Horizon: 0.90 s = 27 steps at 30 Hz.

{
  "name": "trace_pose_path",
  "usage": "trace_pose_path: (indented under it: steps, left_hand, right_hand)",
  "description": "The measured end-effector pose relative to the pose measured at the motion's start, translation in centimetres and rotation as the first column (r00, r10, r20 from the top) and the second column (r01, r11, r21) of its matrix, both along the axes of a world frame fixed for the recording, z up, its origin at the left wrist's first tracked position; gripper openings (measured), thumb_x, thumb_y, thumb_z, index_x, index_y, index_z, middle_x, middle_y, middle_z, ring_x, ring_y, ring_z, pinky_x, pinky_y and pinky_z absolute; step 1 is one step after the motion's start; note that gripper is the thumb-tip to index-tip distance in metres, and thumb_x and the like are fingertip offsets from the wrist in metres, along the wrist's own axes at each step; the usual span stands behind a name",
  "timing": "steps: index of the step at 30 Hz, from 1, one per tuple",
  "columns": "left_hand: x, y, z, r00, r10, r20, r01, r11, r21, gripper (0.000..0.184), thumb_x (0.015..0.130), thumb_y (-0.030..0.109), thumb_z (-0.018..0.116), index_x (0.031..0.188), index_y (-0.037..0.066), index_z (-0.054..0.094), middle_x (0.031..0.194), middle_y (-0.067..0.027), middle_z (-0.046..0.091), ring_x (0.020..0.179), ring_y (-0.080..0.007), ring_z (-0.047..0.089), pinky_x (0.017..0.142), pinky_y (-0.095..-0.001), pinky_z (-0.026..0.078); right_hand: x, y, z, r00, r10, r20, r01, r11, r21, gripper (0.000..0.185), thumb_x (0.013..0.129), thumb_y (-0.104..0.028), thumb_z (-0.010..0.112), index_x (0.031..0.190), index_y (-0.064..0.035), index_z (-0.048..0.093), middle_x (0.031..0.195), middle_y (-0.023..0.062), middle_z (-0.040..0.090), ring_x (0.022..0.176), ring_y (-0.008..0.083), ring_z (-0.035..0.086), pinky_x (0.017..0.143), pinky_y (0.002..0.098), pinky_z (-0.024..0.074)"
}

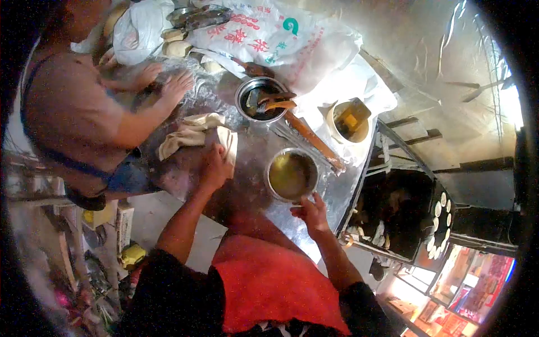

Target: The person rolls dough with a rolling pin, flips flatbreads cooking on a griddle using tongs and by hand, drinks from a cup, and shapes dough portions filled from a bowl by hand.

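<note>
A crumpled beige cloth [193, 133] lies on the metal table [247, 151], and my left hand [216, 165] is closed on its right end. My right hand [312, 213] is at the near rim of a round metal bowl [292, 175] holding yellowish liquid; the thumb and fingers are close together at the rim. Behind this bowl stands another metal bowl [261, 99] with dark contents and brush-like tools with wooden handles. A long wooden stick [314, 140] lies to its right.
A co-worker [78, 112] stands at the left, both hands on the floured tabletop. White printed sacks [269, 39] cover the back. A pale container [351, 121] with a dark block-like tool sits at the right. Beyond the edge is a dark oven-like opening [387, 208].
</note>
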<state>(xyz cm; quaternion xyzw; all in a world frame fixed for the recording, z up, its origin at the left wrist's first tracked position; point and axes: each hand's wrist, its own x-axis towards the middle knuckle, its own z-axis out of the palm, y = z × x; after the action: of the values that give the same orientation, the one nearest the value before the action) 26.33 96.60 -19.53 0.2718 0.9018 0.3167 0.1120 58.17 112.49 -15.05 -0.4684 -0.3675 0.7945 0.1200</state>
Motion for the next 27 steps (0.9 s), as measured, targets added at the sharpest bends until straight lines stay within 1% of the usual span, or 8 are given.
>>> trace_pose_path:
  steps: [6,10,13,16,18,22,23,27]
  left_hand:
    - [1.1,-4.8,1.6,0.973,-0.122,0.194,0.111,0.992,0.068,0.026,0.081,0.010,0.067,0.103,0.005,0.053,0.093,-0.0098,0.057,0.089,-0.0204,0.056,0.082,-0.0353,0.048]
    - [2.9,-4.1,8.2,0.589,-0.341,0.732,0.451,0.891,0.052,0.022,0.089,0.018,0.066,0.107,0.007,0.061,0.092,-0.0069,0.066,0.084,-0.0184,0.062,0.076,-0.0353,0.052]
    - [6.1,-0.7,8.3,0.439,-0.672,0.596,0.758,0.633,0.156,0.023,0.089,0.019,0.067,0.107,0.005,0.062,0.096,-0.0089,0.065,0.085,-0.0192,0.062,0.078,-0.0353,0.052]
    - [8.3,1.8,5.8,0.422,-0.797,0.432,0.656,0.597,0.461,0.034,0.092,0.021,0.069,0.120,0.007,0.056,0.107,-0.0104,0.063,0.095,-0.0221,0.063,0.084,-0.0379,0.054]
    - [7.9,3.4,4.4,0.644,-0.310,0.699,0.002,0.915,0.404,0.049,0.090,0.018,0.068,0.132,0.007,0.046,0.118,-0.0184,0.055,0.097,-0.0273,0.059,0.086,-0.0384,0.050]
    - [7.4,7.7,-1.6,0.935,-0.097,0.341,-0.098,0.853,0.513,0.060,0.087,0.016,0.068,0.138,0.007,0.037,0.125,-0.0210,0.050,0.097,-0.0292,0.059,0.088,-0.0388,0.050]
    - [7.0,7.9,-1.9,0.983,-0.063,0.174,-0.021,0.897,0.442,0.064,0.090,0.014,0.064,0.143,0.012,0.027,0.118,-0.0172,0.053,0.087,-0.0256,0.061,0.072,-0.0354,0.054]
    - [6.8,7.6,2.4,0.681,-0.053,0.730,-0.237,0.928,0.289,0.077,0.091,0.011,0.059,0.151,0.019,0.011,0.115,-0.0163,0.059,0.066,-0.0232,0.066,0.051,-0.0332,0.057]
  right_hand:
    - [-0.6,-0.8,-1.8,0.926,0.369,0.077,-0.376,0.919,0.122,0.051,0.096,-0.027,0.067,0.138,-0.0045,0.051,0.105,0.0125,0.070,0.081,0.0192,0.068,0.071,0.0322,0.0550]
    - [-0.3,-3.0,0.7,0.802,0.461,0.380,-0.591,0.710,0.383,0.058,0.091,-0.020,0.073,0.142,-0.0067,0.048,0.122,0.0150,0.063,0.094,0.0200,0.067,0.080,0.0341,0.0565]
    - [0.4,-3.4,1.4,0.857,0.460,0.232,-0.509,0.686,0.520,0.065,0.089,-0.018,0.075,0.145,-0.0092,0.044,0.133,0.0136,0.057,0.102,0.0248,0.066,0.088,0.0398,0.0549]
    - [3.2,-2.2,-0.4,0.825,0.509,0.246,-0.547,0.606,0.578,0.067,0.087,-0.021,0.077,0.144,-0.0078,0.045,0.134,0.0156,0.058,0.108,0.0307,0.065,0.093,0.0429,0.0531]
    - [4.1,-1.9,0.6,0.672,0.519,0.528,-0.740,0.467,0.483,0.067,0.086,-0.024,0.078,0.142,-0.0066,0.046,0.127,0.0191,0.061,0.110,0.0325,0.065,0.092,0.0418,0.0530]
    - [6.9,-3.5,-0.7,0.767,0.351,0.538,-0.639,0.343,0.688,0.060,0.080,-0.031,0.083,0.127,-0.0031,0.057,0.117,0.0234,0.064,0.108,0.0371,0.065,0.090,0.0431,0.0534]
    - [7.1,-3.7,-0.5,0.769,0.342,0.540,-0.637,0.339,0.693,0.060,0.080,-0.031,0.083,0.127,-0.0031,0.057,0.117,0.0234,0.064,0.108,0.0371,0.065,0.090,0.0431,0.0534]
    - [6.7,-4.4,-1.1,0.777,0.256,0.575,-0.619,0.139,0.773,0.049,0.080,-0.033,0.081,0.115,-0.0047,0.061,0.098,0.0196,0.070,0.093,0.0380,0.069,0.080,0.0453,0.0553]
